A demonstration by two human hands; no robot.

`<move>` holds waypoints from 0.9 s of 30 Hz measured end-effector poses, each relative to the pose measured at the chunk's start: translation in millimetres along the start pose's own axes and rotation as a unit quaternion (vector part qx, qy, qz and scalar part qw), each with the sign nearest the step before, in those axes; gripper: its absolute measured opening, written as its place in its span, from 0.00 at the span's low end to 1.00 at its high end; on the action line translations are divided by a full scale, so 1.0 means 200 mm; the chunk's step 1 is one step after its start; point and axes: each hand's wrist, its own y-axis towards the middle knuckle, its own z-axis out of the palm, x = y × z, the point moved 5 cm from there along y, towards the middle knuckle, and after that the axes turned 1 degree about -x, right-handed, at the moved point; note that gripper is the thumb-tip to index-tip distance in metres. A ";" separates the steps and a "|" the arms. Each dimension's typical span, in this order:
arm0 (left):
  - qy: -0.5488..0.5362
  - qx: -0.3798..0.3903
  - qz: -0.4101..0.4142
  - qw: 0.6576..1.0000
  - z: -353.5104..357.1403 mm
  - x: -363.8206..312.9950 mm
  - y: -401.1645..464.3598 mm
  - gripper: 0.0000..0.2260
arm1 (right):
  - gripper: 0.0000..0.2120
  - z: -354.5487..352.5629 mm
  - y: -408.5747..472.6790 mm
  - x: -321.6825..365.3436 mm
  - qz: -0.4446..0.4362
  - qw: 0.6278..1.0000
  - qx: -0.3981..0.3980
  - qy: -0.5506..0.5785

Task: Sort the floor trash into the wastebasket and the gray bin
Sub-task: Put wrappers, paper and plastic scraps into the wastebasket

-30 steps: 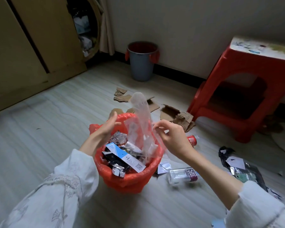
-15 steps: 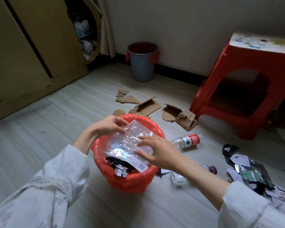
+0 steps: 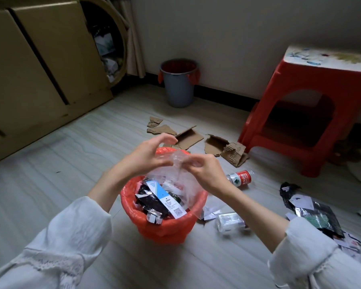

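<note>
Both hands, left hand and right hand, now pinch a crumpled clear plastic bag, bunched up since it lay flattened, above the full red-lined wastebasket. It likely gets stuffed in next. The gray bin stands by the wall.

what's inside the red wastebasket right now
The red wastebasket holds dark foil wrappers and a white and blue paper strip. Clear plastic gripped by both hands hangs over it. Anything deeper is covered.
</note>
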 end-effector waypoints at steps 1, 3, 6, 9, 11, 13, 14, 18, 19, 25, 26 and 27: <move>0.012 -0.009 0.007 1.000 -0.01 -0.03 -0.02 0.16 | 0.06 -0.02 -0.01 0.02 -0.008 1.000 -0.011 -0.009; 0.023 -0.052 0.029 0.998 -0.02 -0.08 -0.05 0.08 | 0.08 -0.05 -0.04 0.06 -0.004 0.999 -0.042 -0.032; 0.042 -0.152 -0.003 0.988 -0.03 -0.12 -0.10 0.03 | 0.13 -0.13 -0.09 0.08 0.047 0.992 -0.100 -0.055; 0.051 -0.293 -0.052 0.953 -0.05 -0.23 -0.14 0.05 | 0.17 -0.18 -0.15 0.13 0.058 0.990 -0.125 -0.042; 0.052 -0.337 -0.057 0.938 -0.01 -0.35 -0.16 0.07 | 0.21 -0.16 -0.18 0.15 0.061 0.990 -0.112 0.066; 0.036 -0.330 -0.025 0.943 0.06 -0.47 -0.16 0.04 | 0.28 -0.16 -0.20 0.17 0.089 0.967 -0.087 0.222; 0.017 -0.303 0.003 0.953 0.10 -0.52 -0.15 0.03 | 0.30 -0.18 -0.21 0.17 0.095 0.954 -0.085 0.273; -0.059 -0.044 0.107 0.992 0.32 -0.66 -0.12 0.22 | 0.21 -0.40 -0.32 0.09 0.087 0.933 -0.125 0.327; -0.058 0.015 0.107 0.992 0.36 -0.67 -0.13 0.24 | 0.17 -0.43 -0.36 0.06 0.091 0.931 -0.123 0.332; -0.062 0.113 0.118 0.985 0.46 -0.74 -0.12 0.20 | 0.14 -0.61 -0.48 -0.02 0.080 0.963 -0.200 0.159; -0.073 0.099 0.114 0.986 0.46 -0.75 -0.12 0.18 | 0.13 -0.63 -0.50 -0.03 0.074 0.967 -0.212 0.121; -0.071 0.060 0.113 0.989 0.44 -0.76 -0.11 0.17 | 0.12 -0.65 -0.51 -0.05 0.067 0.970 -0.216 0.091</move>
